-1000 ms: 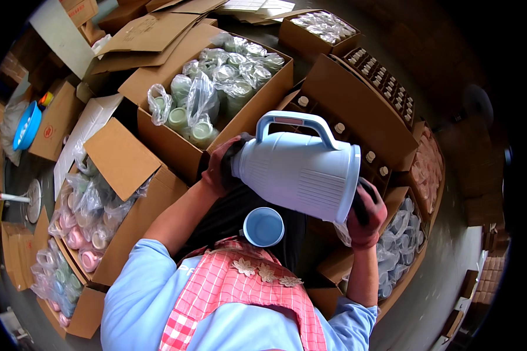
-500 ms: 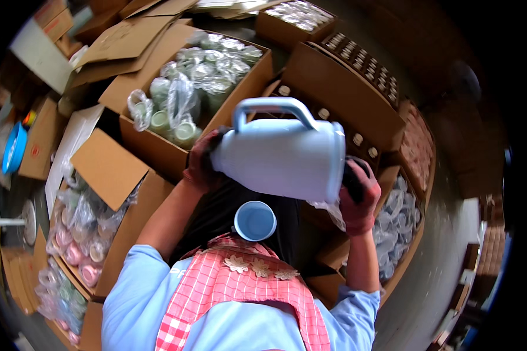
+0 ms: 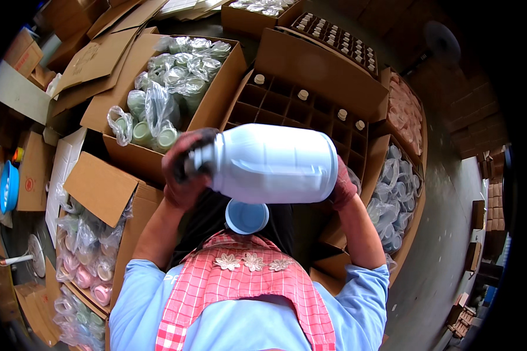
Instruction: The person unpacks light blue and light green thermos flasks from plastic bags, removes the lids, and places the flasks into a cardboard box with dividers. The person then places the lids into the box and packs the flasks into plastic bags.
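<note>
A light blue thermos jug (image 3: 275, 164) lies sideways across both my gloved hands, above my lap. My left hand (image 3: 187, 167), in a dark red and black glove, is closed around its narrow neck end. My right hand (image 3: 344, 186) grips the wide base end, with most of its fingers hidden behind the jug. The jug's handle does not show from this side. Below the jug, a light blue cup (image 3: 247, 217) rests on my lap against the red checked apron (image 3: 240, 281), its round opening facing up.
Ahead stands a carton with cardboard dividers (image 3: 275, 103), a few white-capped items in its cells. Left of it, a carton (image 3: 149, 157) holds bagged pale green cups. Bagged pink pieces (image 3: 85, 278) fill a lower left box. Clear-bagged pieces (image 3: 392, 202) are at right.
The jug has turned about its length, so its handle, which stood up on the far side, is now out of sight. My left hand has shifted onto the neck end.
</note>
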The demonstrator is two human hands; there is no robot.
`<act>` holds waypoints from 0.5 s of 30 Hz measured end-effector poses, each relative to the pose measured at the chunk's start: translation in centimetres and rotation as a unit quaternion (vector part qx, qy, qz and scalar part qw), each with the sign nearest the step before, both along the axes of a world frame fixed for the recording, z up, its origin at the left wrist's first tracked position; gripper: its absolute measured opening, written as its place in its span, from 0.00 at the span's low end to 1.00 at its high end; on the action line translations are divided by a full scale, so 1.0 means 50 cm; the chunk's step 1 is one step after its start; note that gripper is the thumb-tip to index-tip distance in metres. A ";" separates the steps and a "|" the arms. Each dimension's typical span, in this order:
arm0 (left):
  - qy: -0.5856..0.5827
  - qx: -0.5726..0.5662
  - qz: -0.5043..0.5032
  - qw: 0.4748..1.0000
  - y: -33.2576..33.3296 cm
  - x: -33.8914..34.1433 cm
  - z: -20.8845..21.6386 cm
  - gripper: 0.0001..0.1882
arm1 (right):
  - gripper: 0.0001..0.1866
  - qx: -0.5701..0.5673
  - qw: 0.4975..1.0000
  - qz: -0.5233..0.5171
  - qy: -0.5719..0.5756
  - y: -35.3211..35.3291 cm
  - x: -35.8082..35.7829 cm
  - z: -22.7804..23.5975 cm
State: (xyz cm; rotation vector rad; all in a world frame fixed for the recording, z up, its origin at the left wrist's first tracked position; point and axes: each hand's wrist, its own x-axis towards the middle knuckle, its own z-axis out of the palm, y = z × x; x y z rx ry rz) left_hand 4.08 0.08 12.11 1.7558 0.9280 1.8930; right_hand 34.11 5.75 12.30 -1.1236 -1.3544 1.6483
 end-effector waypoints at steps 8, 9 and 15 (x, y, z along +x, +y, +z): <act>-0.396 -0.312 -0.281 0.817 0.025 -0.030 -0.152 0.17 | 0.22 0.632 0.733 0.031 -0.249 -0.014 -0.011 0.135; -0.287 -0.289 -0.226 0.885 0.022 -0.017 -0.162 0.17 | 0.22 0.655 0.709 0.022 -0.261 -0.019 -0.013 0.139; 0.050 -0.018 0.066 0.996 0.003 -0.015 -0.229 0.29 | 0.13 0.414 0.886 -0.053 -0.201 -0.039 -0.013 0.112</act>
